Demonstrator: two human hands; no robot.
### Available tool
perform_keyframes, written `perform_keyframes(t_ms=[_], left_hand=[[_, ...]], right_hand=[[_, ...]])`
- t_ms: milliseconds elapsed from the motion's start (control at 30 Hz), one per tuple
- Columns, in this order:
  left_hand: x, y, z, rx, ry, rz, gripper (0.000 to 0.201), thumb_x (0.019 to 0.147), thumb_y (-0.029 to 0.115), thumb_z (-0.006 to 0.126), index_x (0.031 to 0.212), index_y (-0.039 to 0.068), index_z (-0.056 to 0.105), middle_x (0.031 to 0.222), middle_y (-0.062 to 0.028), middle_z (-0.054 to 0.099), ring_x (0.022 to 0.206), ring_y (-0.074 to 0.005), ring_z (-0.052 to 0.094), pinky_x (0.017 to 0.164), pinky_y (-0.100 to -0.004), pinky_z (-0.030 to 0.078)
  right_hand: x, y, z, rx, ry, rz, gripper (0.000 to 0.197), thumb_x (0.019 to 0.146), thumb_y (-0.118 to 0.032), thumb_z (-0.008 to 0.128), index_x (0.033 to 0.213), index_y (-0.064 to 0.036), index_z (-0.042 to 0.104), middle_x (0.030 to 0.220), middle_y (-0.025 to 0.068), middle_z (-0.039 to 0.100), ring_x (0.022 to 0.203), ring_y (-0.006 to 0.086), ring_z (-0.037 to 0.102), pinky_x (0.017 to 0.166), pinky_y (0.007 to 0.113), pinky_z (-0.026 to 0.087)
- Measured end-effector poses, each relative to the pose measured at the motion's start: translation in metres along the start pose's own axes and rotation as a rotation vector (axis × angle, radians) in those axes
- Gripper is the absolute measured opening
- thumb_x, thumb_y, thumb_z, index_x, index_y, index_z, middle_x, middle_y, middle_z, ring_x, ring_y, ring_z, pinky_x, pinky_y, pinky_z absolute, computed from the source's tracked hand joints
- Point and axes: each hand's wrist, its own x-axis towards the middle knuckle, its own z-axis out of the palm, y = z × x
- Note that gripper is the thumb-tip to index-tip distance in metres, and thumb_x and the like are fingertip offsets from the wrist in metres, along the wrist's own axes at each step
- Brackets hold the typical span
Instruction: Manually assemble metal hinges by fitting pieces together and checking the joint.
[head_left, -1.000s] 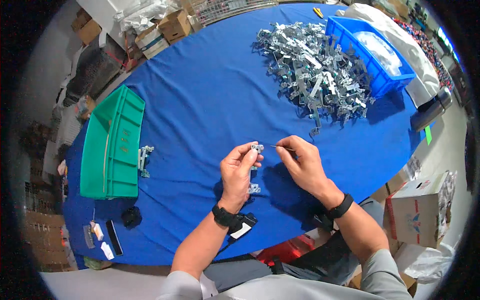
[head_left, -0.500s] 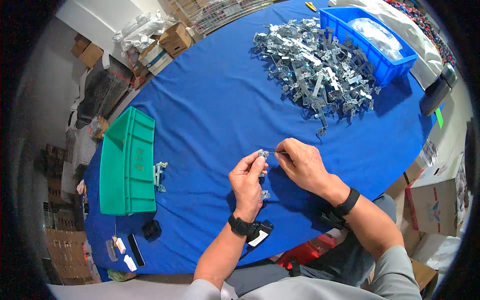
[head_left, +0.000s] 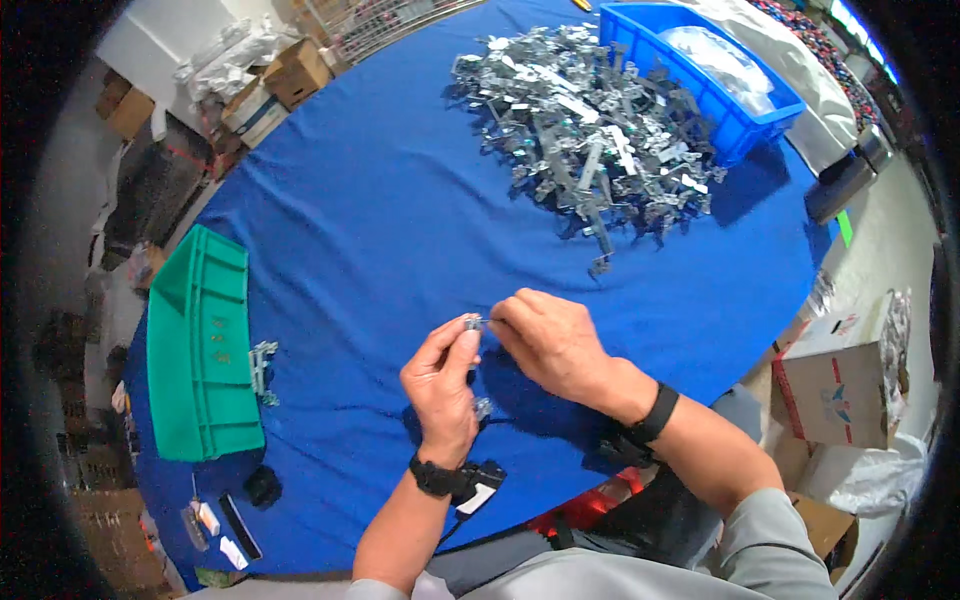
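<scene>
My left hand (head_left: 443,385) is closed on a small silvery metal bracket (head_left: 474,324), thumb and fingers pinching its upper end. The bracket's lower end (head_left: 482,408) pokes out beside the palm; its middle is partly covered by the thumb. My right hand (head_left: 555,340) pinches a thin metal rod (head_left: 487,321), whose tip meets the bracket's upper end. Fingers hide the rest of the rod, so its kind cannot be made out. Farther off, a large heap of similar metal brackets (head_left: 590,150) lies on the blue cloth (head_left: 360,210).
A blue bin (head_left: 745,142) holding clear plastic stands behind the heap. At left is a green crate (head_left: 215,350) on its side, with several brackets (head_left: 262,372) against it. A phone-like black slab (head_left: 240,527) lies near left. A cardboard box (head_left: 835,385) stands at right.
The whole view has shifted, so the table things appear farther left. Both hands keep nearly the same grip, with the rod still at the bracket's upper end.
</scene>
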Motion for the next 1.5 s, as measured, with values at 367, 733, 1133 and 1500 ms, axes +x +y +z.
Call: perform_keyframes(t_ms=[367,733,1133,1500], left_hand=[[0.000,0.000,0.002,0.082,0.043,-0.002,0.021,0.091,0.005,0.064,0.110,-0.002,0.068,0.100,-0.0064,0.070,0.077,-0.0074,0.062,0.064,-0.0198,0.049],[0.000,-0.004,0.000,0.056,0.017,-0.008,0.022,0.091,0.002,0.062,0.111,-0.002,0.067,0.103,-0.0079,0.070,0.082,-0.0092,0.064,0.066,-0.0203,0.050],[-0.001,-0.002,-0.001,0.078,0.018,0.010,0.018,0.090,0.002,0.064,0.107,-0.003,0.068,0.102,-0.0092,0.070,0.083,-0.0092,0.064,0.064,-0.0201,0.050],[-0.002,-0.001,0.002,0.138,0.028,-0.003,0.019,0.089,0.001,0.064,0.107,-0.003,0.069,0.104,-0.0096,0.070,0.086,-0.0112,0.065,0.066,-0.0215,0.051]], right_hand=[[-0.002,0.001,0.007,0.031,-0.015,0.118,0.015,0.087,-0.012,0.063,0.091,-0.0042,0.050,0.077,0.0153,0.056,0.072,0.0373,0.059,0.059,0.047,0.046],[-0.004,0.001,0.003,0.051,-0.034,0.089,0.014,0.086,-0.010,0.059,0.086,-0.0030,0.047,0.075,0.0153,0.054,0.070,0.0372,0.059,0.059,0.046,0.046],[-0.004,-0.001,0.005,0.017,-0.055,0.108,0.017,0.090,-0.015,0.059,0.083,-0.0036,0.048,0.071,0.0136,0.056,0.065,0.0363,0.060,0.053,0.047,0.044],[-0.006,0.003,0.003,-0.076,-0.142,0.151,0.016,0.088,-0.015,0.059,0.083,-0.0036,0.049,0.073,0.0152,0.058,0.065,0.0379,0.060,0.052,0.048,0.046]])
